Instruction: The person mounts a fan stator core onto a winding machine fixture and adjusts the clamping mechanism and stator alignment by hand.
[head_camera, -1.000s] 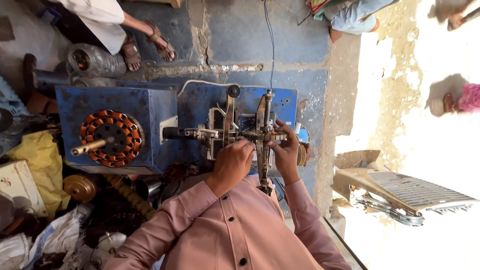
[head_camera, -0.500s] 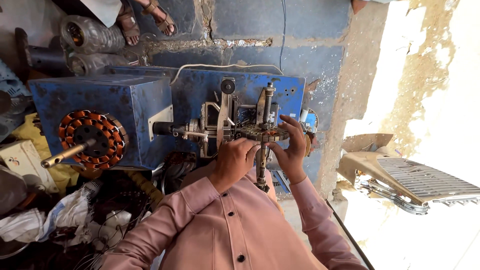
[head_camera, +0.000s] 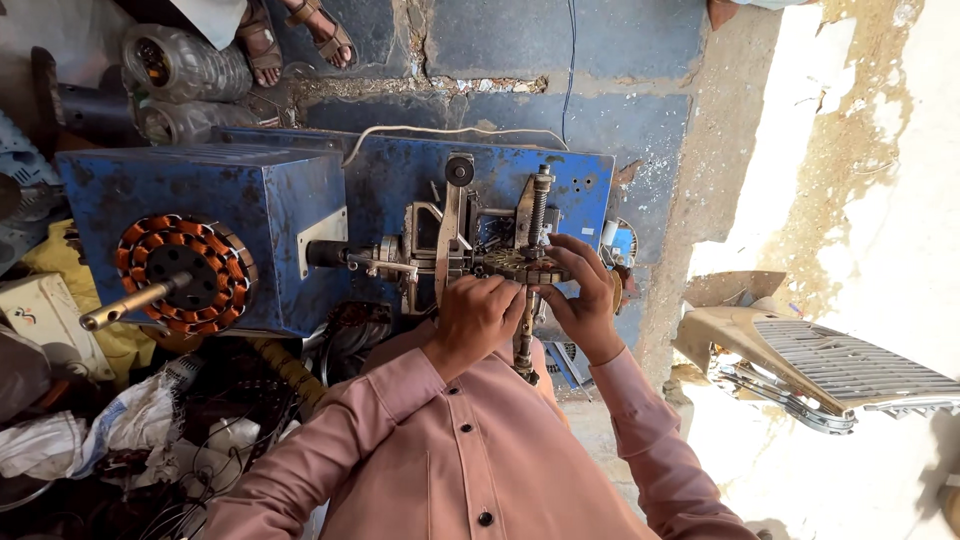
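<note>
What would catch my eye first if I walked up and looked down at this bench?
Probably the round copper-wound stator with its metal shaft, set on the front of the blue machine box at the left. Next, at the centre, the left hand and right hand meet around a small toothed metal part clamped in the blue machine's fixture. A pale ribbed grille lies at the right in bright sun.

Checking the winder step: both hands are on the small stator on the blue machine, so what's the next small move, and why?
Probably seat it squarely first: the left hand and right hand both grip the stator at the clamp screw, and it looks tilted.
</note>
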